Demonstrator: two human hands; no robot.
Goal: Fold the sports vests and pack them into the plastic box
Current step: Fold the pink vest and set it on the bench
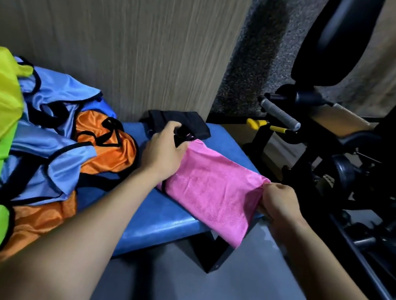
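Both hands' fingers pinch the pink mesh vest (208, 187) (perhaps folded) on the bench (168, 222).

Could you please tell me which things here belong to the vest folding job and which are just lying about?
Job:
pink vest, held by left hand and right hand
vest pile
blue bench

Lying about:
black cloth
gym machine

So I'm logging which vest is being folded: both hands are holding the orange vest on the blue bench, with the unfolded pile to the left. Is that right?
Not quite: the vest in both hands is pink, not orange. The head view shows the left hand and right hand gripping the pink vest on the blue bench. The orange vest lies in the unfolded pile to the left.
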